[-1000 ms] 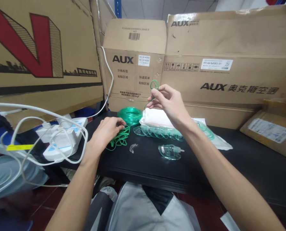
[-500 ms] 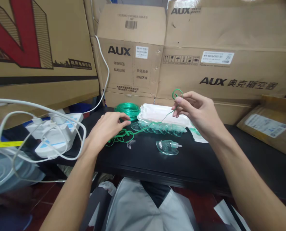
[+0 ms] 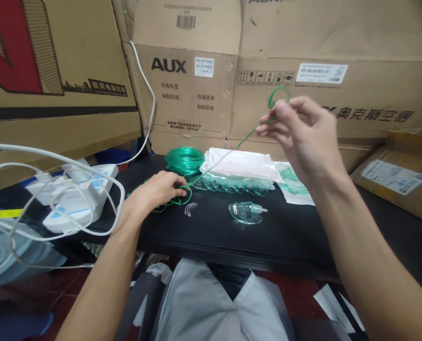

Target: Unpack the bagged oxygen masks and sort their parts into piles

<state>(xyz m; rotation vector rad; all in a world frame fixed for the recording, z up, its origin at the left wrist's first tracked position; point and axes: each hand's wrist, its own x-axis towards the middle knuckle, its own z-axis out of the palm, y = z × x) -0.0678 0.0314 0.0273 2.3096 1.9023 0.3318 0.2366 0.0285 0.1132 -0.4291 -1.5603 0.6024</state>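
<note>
Raised over the back of the table, my right hand (image 3: 308, 132) pinches a thin green elastic cord (image 3: 246, 140), its end curling in a loop above the fingers. The cord runs taut down and left to my left hand (image 3: 159, 189). There my curled fingers and thumb close on it, over a loose tangle of the same cord that they partly hide. Just right of that hand lie several thin clear or metal strips (image 3: 190, 209). A clear green oxygen mask (image 3: 247, 213) with a pale connector rests farther right, apart from both hands.
Behind lie a coil of green tubing (image 3: 185, 160), a white package stack (image 3: 237, 161), and a row of clear masks (image 3: 232, 183). White cables and a power strip (image 3: 79, 199) crowd the left. Cardboard boxes (image 3: 193, 109) wall the black table's back; another box (image 3: 396, 175) stands right.
My right hand has risen and moved right, drawing the green cord longer and tauter. My left fingers have closed in on the cord at the tangle. The view has shifted slightly.
</note>
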